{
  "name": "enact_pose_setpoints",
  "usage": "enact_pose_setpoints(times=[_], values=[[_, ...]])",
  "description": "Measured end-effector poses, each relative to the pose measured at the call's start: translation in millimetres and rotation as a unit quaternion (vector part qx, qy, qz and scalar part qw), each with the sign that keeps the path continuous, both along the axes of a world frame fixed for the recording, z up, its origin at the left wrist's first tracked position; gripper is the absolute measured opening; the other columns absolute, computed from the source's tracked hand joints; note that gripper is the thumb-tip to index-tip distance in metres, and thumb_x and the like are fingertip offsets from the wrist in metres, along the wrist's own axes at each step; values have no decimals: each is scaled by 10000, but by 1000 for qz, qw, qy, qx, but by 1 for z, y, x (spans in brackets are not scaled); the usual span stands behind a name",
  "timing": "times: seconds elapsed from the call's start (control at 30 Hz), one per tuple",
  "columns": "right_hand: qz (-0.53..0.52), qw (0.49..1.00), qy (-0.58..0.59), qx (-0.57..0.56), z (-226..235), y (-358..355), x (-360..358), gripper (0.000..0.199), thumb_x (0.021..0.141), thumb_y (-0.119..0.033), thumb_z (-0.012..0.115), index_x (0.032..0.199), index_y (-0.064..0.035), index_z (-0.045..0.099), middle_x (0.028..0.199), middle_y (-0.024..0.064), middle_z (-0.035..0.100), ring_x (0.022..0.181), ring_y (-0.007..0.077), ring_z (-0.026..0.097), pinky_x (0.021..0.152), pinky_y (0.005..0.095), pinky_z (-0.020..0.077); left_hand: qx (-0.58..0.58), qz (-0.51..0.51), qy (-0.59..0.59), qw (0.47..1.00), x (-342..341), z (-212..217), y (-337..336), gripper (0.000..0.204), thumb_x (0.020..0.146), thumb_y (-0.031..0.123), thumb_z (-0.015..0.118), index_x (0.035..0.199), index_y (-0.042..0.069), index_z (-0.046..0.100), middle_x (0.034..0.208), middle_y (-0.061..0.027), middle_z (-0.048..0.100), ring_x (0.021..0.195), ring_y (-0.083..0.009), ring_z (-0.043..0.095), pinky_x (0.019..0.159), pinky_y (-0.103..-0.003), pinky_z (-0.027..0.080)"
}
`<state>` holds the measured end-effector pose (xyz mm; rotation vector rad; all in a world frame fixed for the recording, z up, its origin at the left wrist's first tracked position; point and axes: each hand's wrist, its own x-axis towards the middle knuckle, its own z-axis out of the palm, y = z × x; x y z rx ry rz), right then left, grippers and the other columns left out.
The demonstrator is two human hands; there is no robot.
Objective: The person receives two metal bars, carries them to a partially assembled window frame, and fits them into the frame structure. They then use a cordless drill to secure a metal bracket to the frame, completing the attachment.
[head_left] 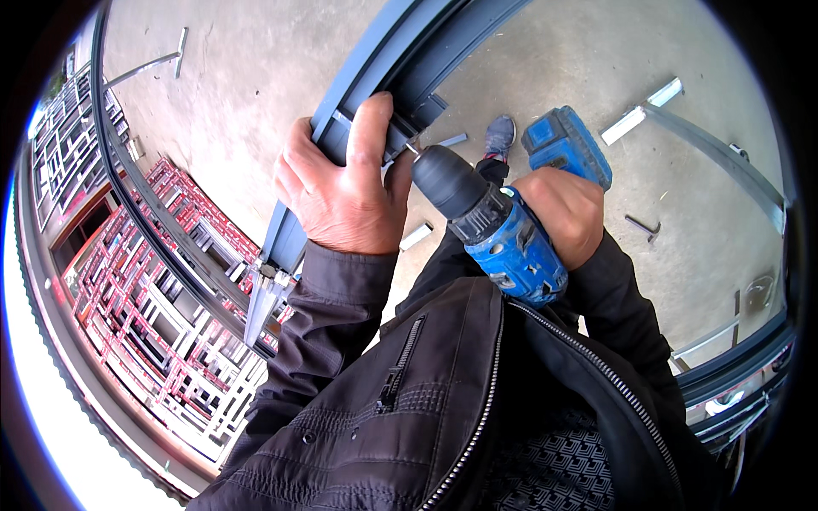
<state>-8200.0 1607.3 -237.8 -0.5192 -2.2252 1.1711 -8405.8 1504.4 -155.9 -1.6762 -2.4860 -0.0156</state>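
Note:
My right hand [564, 213] is wrapped round the grip of a blue and black cordless drill [511, 251]. The drill's battery [567, 145] points away to the far right, and its chuck aims up and left. At the chuck's tip a thin bit meets the inner side of a grey metal profile frame [358, 77]. My left hand [345, 183] grips that profile, fingers over its edge and thumb close to the bit. Whether a screw sits at the bit's tip is too small to tell.
Metal stands hold the frame: one [271, 298] by my left forearm, another with a pale crossbar [642, 111] at right. A T-shaped metal piece [642, 227] lies on the concrete floor. Stacked frames with red and white wrapping [170, 315] fill the left. My shoe [500, 134] shows below the drill.

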Motion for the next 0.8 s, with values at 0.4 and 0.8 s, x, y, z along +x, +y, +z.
enact_pose_setpoints(times=[0.4,0.8], values=[[26,999,-4,-46,11,-10,54,267,712,-94,751,945,-3,656,751,125,640,664,311,682,592,365,540,20,-17,-26,999,-2,-3,1,782,664,204,903,1377,232,584,1209,-259,555,1122,-413,505,954,-527,394],[20,996,16,-82,-14,-24,67,301,768,-144,743,1018,1,662,780,140,659,678,329,688,610,382,552,35,-24,-26,999,-4,-8,-1,804,668,209,931,1391,218,578,1224,-292,526,1152,-429,493,989,-534,405]])
